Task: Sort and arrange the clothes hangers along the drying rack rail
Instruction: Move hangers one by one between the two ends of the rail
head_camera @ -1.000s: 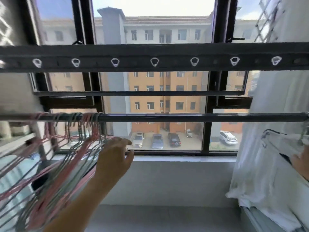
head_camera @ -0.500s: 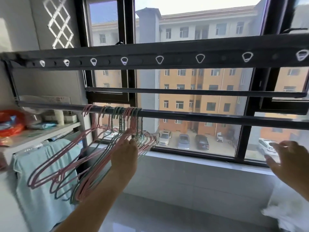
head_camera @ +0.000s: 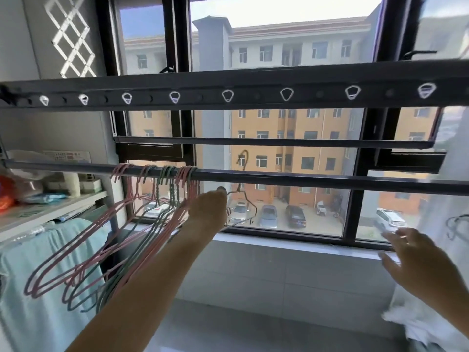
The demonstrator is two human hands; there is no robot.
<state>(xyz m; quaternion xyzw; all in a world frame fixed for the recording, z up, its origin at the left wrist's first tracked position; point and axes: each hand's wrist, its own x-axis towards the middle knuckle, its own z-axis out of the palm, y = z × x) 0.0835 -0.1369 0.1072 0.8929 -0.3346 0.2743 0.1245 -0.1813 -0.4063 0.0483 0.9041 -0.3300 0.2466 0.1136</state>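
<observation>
A bunch of several pink and green hangers (head_camera: pixel 106 250) hangs by its hooks from the left part of the dark lower rail (head_camera: pixel 330 180). Just right of the bunch, my left hand (head_camera: pixel 209 210) is closed on one thin grey hanger (head_camera: pixel 247 201) near its neck. That hanger's hook rises above the rail, apart from the bunch. My right hand (head_camera: pixel 411 255) hovers low on the right with fingers spread, holding nothing, beside a white cloth (head_camera: pixel 446 179).
A flat upper bar with several hook holes (head_camera: pixel 253 96) runs overhead, and a thin middle rod (head_camera: pixel 279 143) crosses the window. A shelf (head_camera: pixel 50 209) with packets stands at the left above a pale green towel (head_camera: pixel 38 288). The window sill (head_camera: pixel 279 246) lies below.
My left hand has moved right, away from the bunch, with one hanger whose hook now sits above the rail. My right hand has left the white cloth and come into view, open.
</observation>
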